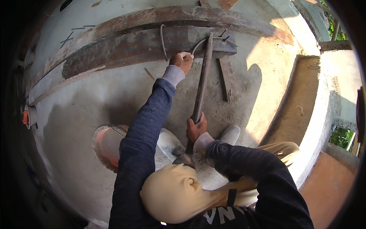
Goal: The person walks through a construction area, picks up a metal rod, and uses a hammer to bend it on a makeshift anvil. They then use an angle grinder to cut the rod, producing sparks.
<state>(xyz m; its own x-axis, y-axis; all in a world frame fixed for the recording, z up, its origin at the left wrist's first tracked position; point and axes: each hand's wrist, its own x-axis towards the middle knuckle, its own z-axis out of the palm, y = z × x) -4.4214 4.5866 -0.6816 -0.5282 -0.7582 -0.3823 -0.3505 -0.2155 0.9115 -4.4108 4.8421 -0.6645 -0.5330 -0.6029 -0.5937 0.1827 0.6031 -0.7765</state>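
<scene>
My left hand [182,62] is closed around the near end of a thin bent metal rod [197,45]. The rod curves up and right toward two short upright pegs [225,37] near the right end of a dark wooden plank [126,45]. In my right hand [197,127] is a long dark bar [203,78], gripped around its lower part. Its narrow upper end lies over the rod, just left of the pegs; whether it hooks the rod, I cannot tell. A second bent rod [163,41] rests across the plank, left of the first.
Another long board [152,17] lies behind the plank. A narrow wood strip [225,80] sits on the concrete floor. To the left is a round orange-lined opening or container [108,147]. Crossed thin rods [67,39] lie at far left. A recessed ledge [295,101] runs along the right.
</scene>
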